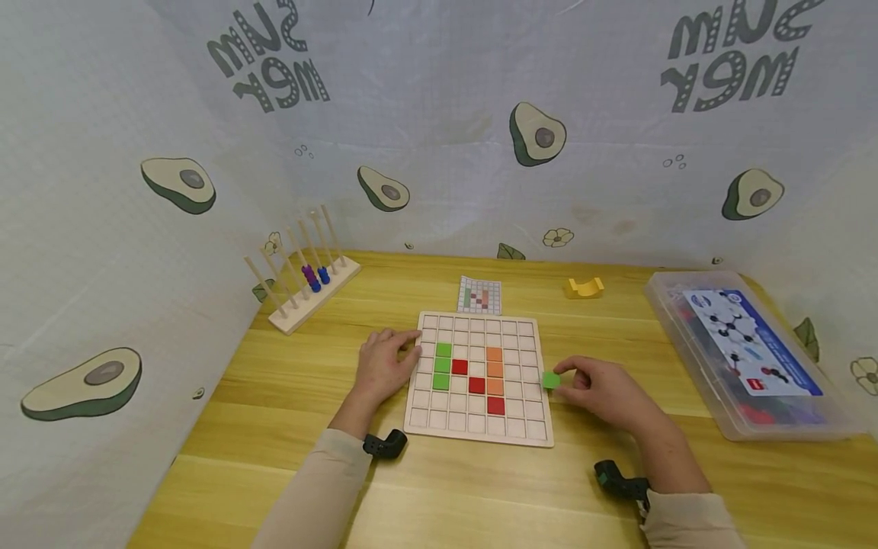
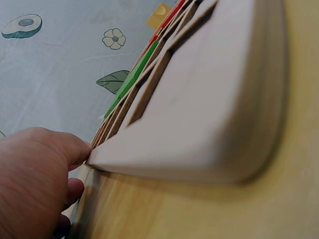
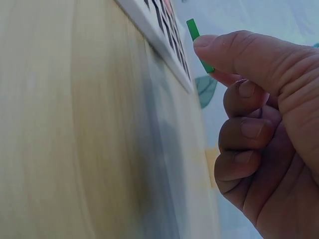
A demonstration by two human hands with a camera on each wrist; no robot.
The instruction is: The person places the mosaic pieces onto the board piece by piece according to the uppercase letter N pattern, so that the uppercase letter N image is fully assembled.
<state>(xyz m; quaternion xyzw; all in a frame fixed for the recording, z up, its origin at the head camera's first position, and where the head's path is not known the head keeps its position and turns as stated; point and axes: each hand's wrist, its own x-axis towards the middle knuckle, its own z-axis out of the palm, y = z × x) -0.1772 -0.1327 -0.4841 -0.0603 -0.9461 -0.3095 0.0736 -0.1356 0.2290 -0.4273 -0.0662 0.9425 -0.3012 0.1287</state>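
My right hand (image 1: 597,389) pinches a green square tile (image 1: 551,380) between thumb and index finger, just off the right edge of the gridded wooden board (image 1: 428,419). In the right wrist view the tile (image 3: 205,59) is seen edge-on, with the other fingers curled in. My left hand (image 1: 380,366) rests at the board's left edge, thumb and index fingertips touching its side. On the grid lie a green column (image 1: 442,366), an orange column (image 1: 495,370), and red tiles (image 1: 476,386) on a diagonal. A printed pattern card (image 1: 479,295) lies right behind the board.
A wooden peg rack (image 1: 315,297) with a few purple and blue beads stands at the back left. Behind the board to the right sits a yellow curved block (image 1: 585,287). A lidded clear plastic box (image 1: 754,351) lies on the right. A patterned curtain (image 1: 439,137) encloses the table.
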